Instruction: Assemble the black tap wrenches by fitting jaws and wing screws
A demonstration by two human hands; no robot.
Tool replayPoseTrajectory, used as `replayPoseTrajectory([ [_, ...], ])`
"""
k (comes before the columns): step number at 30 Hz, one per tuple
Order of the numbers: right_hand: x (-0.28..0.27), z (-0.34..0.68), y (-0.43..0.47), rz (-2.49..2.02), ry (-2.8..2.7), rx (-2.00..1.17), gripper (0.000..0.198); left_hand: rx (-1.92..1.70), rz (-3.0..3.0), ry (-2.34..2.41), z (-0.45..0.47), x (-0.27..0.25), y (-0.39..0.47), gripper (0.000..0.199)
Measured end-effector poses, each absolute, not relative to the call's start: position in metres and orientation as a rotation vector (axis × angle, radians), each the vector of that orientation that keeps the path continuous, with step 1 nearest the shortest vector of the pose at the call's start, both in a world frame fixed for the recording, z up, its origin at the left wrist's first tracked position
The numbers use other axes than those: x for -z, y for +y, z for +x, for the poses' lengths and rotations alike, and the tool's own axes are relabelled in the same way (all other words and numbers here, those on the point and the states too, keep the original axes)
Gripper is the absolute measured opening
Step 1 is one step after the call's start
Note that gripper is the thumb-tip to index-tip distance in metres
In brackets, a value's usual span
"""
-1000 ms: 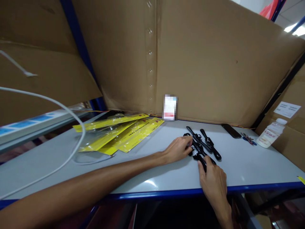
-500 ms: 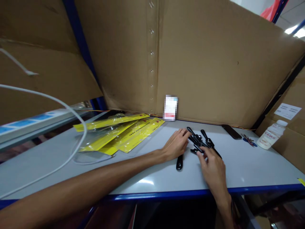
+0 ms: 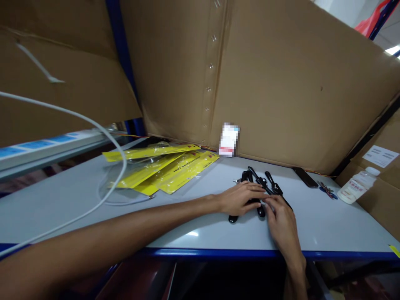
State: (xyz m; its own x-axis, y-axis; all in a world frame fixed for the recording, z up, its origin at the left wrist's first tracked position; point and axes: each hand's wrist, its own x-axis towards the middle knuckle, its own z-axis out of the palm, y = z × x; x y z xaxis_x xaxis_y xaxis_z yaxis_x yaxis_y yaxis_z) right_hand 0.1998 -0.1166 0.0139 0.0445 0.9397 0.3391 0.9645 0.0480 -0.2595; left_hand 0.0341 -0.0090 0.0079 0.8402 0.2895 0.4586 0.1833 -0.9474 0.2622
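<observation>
Several black spokeshaves (image 3: 275, 187) lie close together on the table, some partly covered by my hands. My left hand (image 3: 242, 198) reaches over one black spokeshave (image 3: 261, 211), its fingers and thumb around the middle, a handle end sticking out towards me. Another dark handle (image 3: 233, 218) pokes out under the left wrist. Close against the left fingertips is my right hand (image 3: 281, 218), fingers bent together beside the spokeshaves; what they pinch, if anything, is hidden.
Yellow-backed clear packages (image 3: 187, 171) lie fanned out at the left, near a white cable (image 3: 123, 166). A phone (image 3: 229, 139) leans on the cardboard wall. Towards the right are a dark phone (image 3: 305, 177), keys (image 3: 327, 190) and a white bottle (image 3: 359, 185).
My left hand has moved right and nearer me, over the spokeshaves, and one spokeshave has turned. The right hand has drawn in against the left fingertips. The view has shifted slightly.
</observation>
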Motion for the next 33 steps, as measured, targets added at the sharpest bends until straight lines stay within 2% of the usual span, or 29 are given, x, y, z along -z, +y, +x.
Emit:
replayPoseTrajectory([
  [7, -0.023, 0.205, -0.111, -2.258, -1.934, 0.143, 0.045, -0.753, 2.82, 0.483, 0.034, -0.007, 0.003, 0.008],
  [14, -0.03, 0.191, -0.115, -2.328, -1.898, 0.229, 0.034, -0.718, 2.843, 0.678, 0.024, -0.005, 0.033, 0.015],
  [18, -0.031, 0.188, -0.128, -2.352, -1.889, 0.289, 0.028, -0.666, 2.901, 0.753, 0.013, -0.009, 0.046, 0.007],
  [20, -0.026, 0.191, -0.139, -2.361, -1.881, 0.301, 0.026, -0.681, 2.989, 0.81, 0.012, -0.014, 0.042, 0.015],
  [22, -0.018, 0.197, -0.15, -2.341, -1.866, 0.309, 0.026, -0.744, 3.096, 0.874, 0.017, -0.019, 0.029, 0.029],
  [25, -0.001, 0.21, -0.164, -2.195, -1.892, 0.322, 0.022, -0.79, 3.199, 0.776, 0.032, -0.021, 0.002, 0.021],
  [28, 0.013, 0.22, -0.17, -2.0, -1.907, 0.331, 0.018, -0.687, 3.352, 0.579, 0.047, -0.017, -0.02, 0.026],
  [33, 0.022, 0.221, -0.166, -1.9, -1.812, 0.305, 0.013, -0.618, 3.374, 0.52, 0.053, -0.012, -0.022, 0.015],
])
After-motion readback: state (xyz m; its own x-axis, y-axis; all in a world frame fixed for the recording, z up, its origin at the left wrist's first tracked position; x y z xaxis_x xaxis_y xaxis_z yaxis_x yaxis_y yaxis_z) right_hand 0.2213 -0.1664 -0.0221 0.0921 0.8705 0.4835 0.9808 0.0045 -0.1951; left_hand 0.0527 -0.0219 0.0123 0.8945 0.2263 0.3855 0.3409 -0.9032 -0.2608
